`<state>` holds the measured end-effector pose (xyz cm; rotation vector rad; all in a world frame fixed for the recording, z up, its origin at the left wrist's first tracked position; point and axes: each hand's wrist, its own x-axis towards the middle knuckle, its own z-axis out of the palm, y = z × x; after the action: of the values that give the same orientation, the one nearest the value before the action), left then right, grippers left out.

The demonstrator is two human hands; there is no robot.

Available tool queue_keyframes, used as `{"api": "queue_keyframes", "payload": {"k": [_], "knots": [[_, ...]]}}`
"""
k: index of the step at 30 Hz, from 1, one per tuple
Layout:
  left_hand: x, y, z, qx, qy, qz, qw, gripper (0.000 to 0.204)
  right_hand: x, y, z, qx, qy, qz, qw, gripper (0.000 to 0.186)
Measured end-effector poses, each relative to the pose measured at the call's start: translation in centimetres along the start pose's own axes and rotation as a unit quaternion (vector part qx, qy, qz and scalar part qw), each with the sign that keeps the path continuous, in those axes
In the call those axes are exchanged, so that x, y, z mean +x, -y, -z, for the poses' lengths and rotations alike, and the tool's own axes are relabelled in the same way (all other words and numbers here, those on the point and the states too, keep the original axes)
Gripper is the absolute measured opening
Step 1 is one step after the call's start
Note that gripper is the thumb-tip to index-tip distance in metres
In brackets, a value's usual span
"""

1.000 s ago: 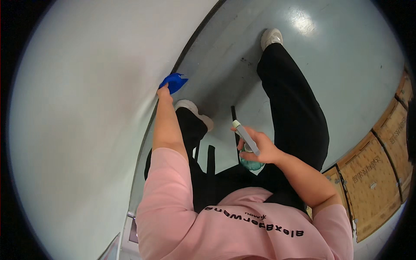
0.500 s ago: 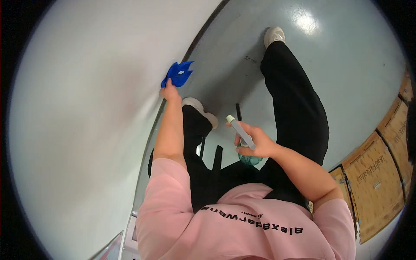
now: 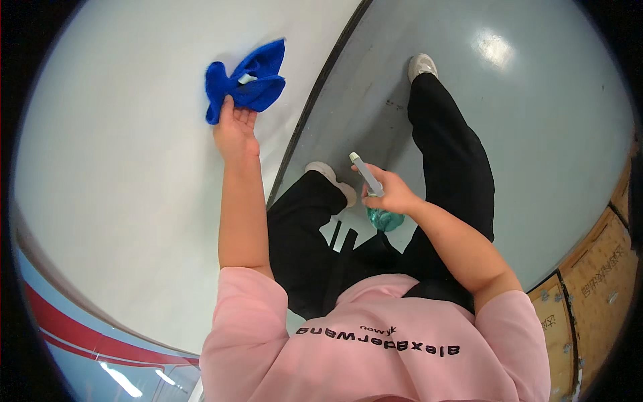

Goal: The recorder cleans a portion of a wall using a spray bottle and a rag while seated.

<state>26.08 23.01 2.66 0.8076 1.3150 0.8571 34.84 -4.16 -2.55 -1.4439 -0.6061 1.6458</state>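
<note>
My left hand is stretched out to the far left, gripping a bunched blue cloth by its near edge. The cloth lies against the white wall, its corners flaring out and a small pale tag showing in the folds. In front of my body, my right hand is wrapped round the neck of a spray bottle with a clear green body and a grey-and-white trigger head. The spray head points up and to the left. My palm and fingers hide part of the bottle's neck.
A dark skirting strip runs where the wall meets the grey floor. Wooden crates with metal clasps stand at the right. A red band and glossy panel show at lower left. My legs are spread wide apart.
My left hand has moved the cloth up and left, off the wall's foot and further onto the white surface, where it spreads wider. My right hand with the spray bottle has shifted slightly.
</note>
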Motion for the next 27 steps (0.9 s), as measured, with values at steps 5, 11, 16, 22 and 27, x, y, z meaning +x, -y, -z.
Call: {"api": "queue_keyframes", "payload": {"k": [5,11,16,22,27], "knots": [[6.6,7.1,1.4,0.077,-0.047,0.077,0.993,0.019,-0.1,0.9,-0.2,0.043,0.025,-0.002,0.999,0.064],[10.2,16.2,3.4,0.269,-0.163,0.033,0.949,0.026,-0.5,0.8,-0.3,0.046,0.027,-0.019,0.998,0.066],[7.6,15.4,2.2,0.360,-0.225,0.047,0.904,0.032,-0.5,1.0,0.3,0.048,0.029,-0.017,0.998,0.068],[3.6,10.5,6.5,0.231,-0.161,-0.111,0.953,0.021,-0.6,1.5,0.1,0.068,0.032,-0.016,0.997,0.065],[4.1,7.6,4.6,0.246,-0.106,-0.023,0.963,0.026,-0.3,1.8,0.3,0.052,0.045,-0.025,0.997,0.065]]}}
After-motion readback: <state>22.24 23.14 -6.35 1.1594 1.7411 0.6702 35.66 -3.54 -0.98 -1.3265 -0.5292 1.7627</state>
